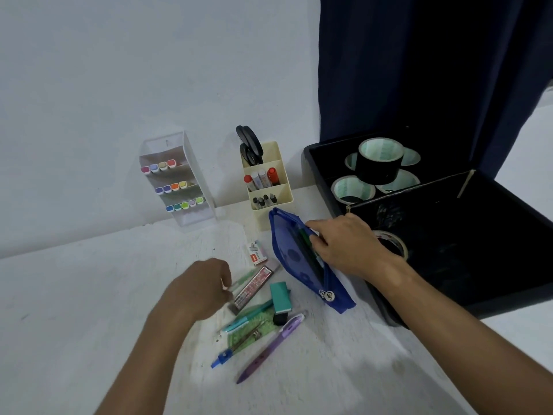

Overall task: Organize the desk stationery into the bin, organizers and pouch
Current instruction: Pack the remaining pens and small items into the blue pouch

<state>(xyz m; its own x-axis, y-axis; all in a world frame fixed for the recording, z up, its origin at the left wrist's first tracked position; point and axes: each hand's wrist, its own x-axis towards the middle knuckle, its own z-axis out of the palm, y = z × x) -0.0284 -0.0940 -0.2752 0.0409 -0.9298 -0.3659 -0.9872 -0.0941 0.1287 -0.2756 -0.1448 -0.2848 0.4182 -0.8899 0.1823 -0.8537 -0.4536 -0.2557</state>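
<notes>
Pouch (302,259) left of bin (449,235); organizers (270,187) behind; pens (269,345) in front.

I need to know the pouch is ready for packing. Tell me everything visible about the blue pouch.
The blue pouch looks like soft, partly see-through fabric with darker dots. It lies flat on the white desk, between the cream organizer and the black bin, its long side running away from the camera. Its top edge gapes open, with dark and green items inside. A round zipper pull sits at its near end. The right hand holds the opening, fingers inside.
</notes>
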